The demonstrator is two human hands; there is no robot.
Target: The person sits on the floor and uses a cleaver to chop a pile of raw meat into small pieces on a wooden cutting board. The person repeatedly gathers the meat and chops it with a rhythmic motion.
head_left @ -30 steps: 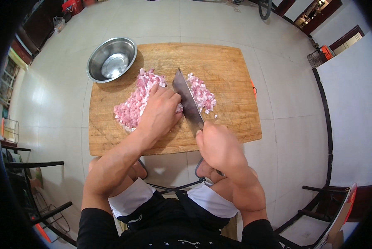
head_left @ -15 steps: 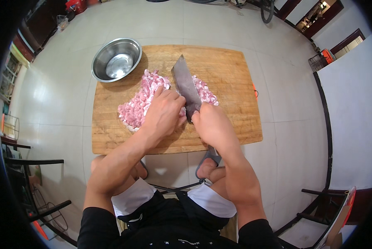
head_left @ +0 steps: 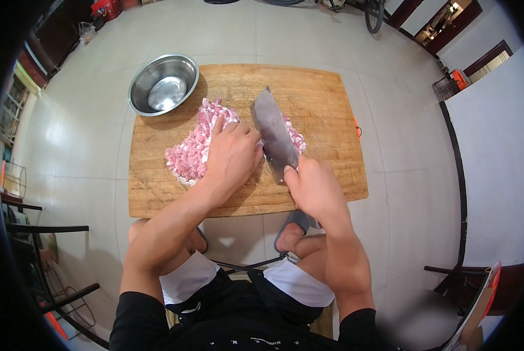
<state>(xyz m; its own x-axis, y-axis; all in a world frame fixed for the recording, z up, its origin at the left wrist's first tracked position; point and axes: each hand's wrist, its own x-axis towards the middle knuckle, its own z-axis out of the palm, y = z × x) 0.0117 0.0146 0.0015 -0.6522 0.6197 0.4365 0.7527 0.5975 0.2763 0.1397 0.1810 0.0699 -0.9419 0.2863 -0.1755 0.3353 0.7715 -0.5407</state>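
Note:
My right hand [head_left: 317, 186] grips the handle of a broad-bladed cleaver [head_left: 277, 137]. Its blade tilts, with the far corner toward the left, just to the right of my left hand [head_left: 234, 157]. With bent fingers, that left hand presses on raw meat beside the blade; the fingertips are partly hidden. Diced pink meat [head_left: 187, 155] with pale fat is heaped to the left of it. Beyond the blade, more cut meat [head_left: 297, 139] shows, partly covered by the cleaver. Everything rests on a wooden cutting board [head_left: 326, 111].
A shiny metal bowl [head_left: 183, 75] stands at the board's far left corner, holding nothing. An orange loop [head_left: 357, 127] hangs at the right edge. Black chair parts [head_left: 54, 229] stand at the left. Far off on the tiled floor is a bicycle wheel [head_left: 374, 16].
My right hand and the cleaver have shifted right and toward me, away from my left fingers, and more of the blade's flat side shows. My left hand has hardly moved.

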